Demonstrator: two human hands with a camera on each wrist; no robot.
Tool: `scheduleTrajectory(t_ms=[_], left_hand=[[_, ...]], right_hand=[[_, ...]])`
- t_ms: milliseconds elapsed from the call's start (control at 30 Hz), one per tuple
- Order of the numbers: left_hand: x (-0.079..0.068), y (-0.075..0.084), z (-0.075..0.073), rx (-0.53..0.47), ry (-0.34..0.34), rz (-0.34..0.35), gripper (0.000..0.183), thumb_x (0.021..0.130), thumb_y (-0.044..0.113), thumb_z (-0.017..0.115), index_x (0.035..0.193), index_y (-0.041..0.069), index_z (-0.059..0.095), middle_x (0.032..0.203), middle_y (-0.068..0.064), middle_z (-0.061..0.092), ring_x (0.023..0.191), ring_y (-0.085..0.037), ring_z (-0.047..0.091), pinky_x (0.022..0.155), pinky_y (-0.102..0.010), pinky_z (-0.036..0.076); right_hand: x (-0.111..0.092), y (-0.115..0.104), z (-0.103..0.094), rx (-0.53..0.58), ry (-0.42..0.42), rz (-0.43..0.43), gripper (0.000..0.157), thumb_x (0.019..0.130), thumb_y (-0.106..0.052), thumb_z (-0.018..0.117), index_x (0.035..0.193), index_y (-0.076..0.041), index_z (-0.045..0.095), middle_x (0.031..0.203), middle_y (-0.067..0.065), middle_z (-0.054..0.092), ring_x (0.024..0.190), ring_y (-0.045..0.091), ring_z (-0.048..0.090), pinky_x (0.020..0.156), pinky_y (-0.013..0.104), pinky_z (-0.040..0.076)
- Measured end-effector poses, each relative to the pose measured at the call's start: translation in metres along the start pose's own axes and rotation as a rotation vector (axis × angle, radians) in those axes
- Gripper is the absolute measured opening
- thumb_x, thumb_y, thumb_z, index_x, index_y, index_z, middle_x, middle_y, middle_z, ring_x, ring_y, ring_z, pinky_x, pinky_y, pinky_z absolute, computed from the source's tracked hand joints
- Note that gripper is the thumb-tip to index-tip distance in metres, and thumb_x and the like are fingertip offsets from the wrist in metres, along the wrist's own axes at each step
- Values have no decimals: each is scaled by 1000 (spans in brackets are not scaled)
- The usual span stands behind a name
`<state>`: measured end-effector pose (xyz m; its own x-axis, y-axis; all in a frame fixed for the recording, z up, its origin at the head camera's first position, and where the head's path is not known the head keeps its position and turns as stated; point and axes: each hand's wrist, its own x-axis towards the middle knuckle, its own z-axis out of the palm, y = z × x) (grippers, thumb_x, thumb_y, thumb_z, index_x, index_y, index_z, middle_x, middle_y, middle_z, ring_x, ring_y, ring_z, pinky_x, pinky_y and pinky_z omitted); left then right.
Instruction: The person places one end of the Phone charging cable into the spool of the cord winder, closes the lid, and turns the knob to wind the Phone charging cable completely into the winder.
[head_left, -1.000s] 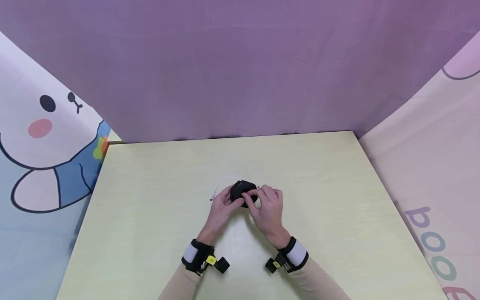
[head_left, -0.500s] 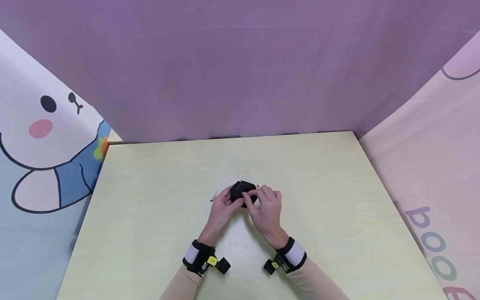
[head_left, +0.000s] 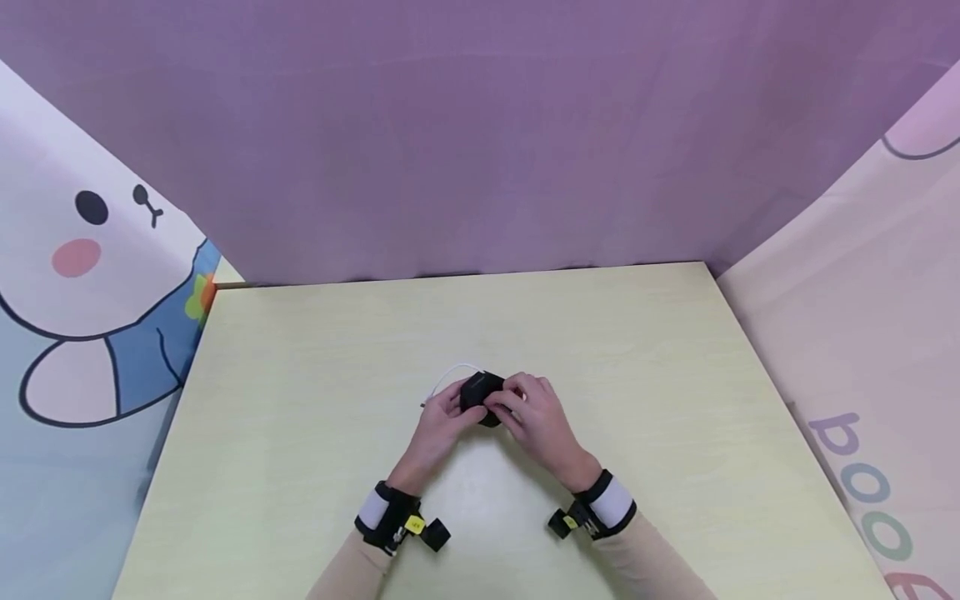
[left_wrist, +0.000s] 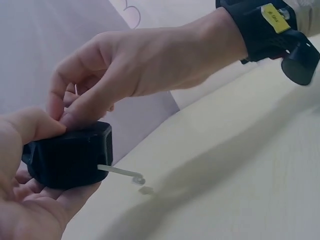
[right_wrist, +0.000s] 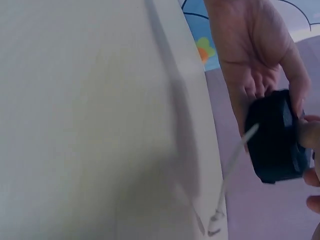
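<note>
A small black box-shaped device (head_left: 478,390) with rounded corners is held just above the table, near its middle. My left hand (head_left: 433,433) grips it from the left and below, thumb on the near side. My right hand (head_left: 546,427) bends over it, thumb and forefinger pinching at its top edge; what exactly lies under those fingertips is hidden. A short white cable (left_wrist: 120,171) sticks out of one side of the device (left_wrist: 70,160) and ends in a small plug. Behind the right fingers a thin white strand (left_wrist: 76,89) shows.
The pale wooden table (head_left: 315,350) runs back to a purple cloth wall (head_left: 480,150). Printed cloths hang left (head_left: 82,308) and right (head_left: 840,333). Each wrist wears a black strap with a small camera, such as the left camera (head_left: 435,535).
The device has come slightly towards me. My right wrist has swung out to the right and its fingers have shifted on the device. The small tip at the device's right side is now hidden.
</note>
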<state>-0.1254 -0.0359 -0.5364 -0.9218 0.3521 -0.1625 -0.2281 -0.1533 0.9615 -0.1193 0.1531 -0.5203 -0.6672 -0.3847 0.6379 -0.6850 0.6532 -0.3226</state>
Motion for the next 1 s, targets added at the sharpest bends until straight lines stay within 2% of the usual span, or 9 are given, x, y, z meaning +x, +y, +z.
scheduleTrajectory(t_ms=[233,367,500,633,767,1000], left_hand=[[-2,4,-6,56,-93,-18,56,93,16,69,143,3,46,136,-17,57,122,-25,59,96,-28,50],[-2,7,-10,104,-135,-17,55,92,13,68,141,0,47,134,-20,58,118,-26,61,94,-28,51],[1,10,-13,183,-197,-18,53,92,11,68,140,3,50,130,-18,61,113,-26,64,90,-28,53],[3,14,-15,232,-278,-12,51,91,8,68,139,4,51,127,-16,63,110,-25,65,88,-29,55],[4,17,-16,264,-359,4,49,91,6,68,137,0,52,123,-18,65,107,-25,67,87,-29,55],[4,27,-16,312,-428,2,45,90,5,67,133,1,54,117,-13,69,106,-21,67,89,-28,54]], right_hand=[[2,12,-16,-53,-177,-167,24,86,-16,75,109,-22,74,103,2,60,91,17,56,76,32,45],[6,14,-26,-103,-284,-212,28,88,-16,72,114,-28,71,107,0,61,95,15,56,78,31,45],[9,14,-35,-153,-353,-262,35,85,-12,73,115,-30,70,113,0,61,98,17,59,79,30,45],[13,11,-41,-223,-366,-346,34,83,-12,74,111,-30,71,116,-1,59,94,17,57,79,30,44],[17,8,-43,-257,-361,-425,24,84,-14,71,105,-28,71,117,-2,58,92,16,55,80,29,45],[18,6,-46,-279,-360,-464,17,87,-16,68,101,-27,68,115,-3,59,90,16,54,79,29,44]])
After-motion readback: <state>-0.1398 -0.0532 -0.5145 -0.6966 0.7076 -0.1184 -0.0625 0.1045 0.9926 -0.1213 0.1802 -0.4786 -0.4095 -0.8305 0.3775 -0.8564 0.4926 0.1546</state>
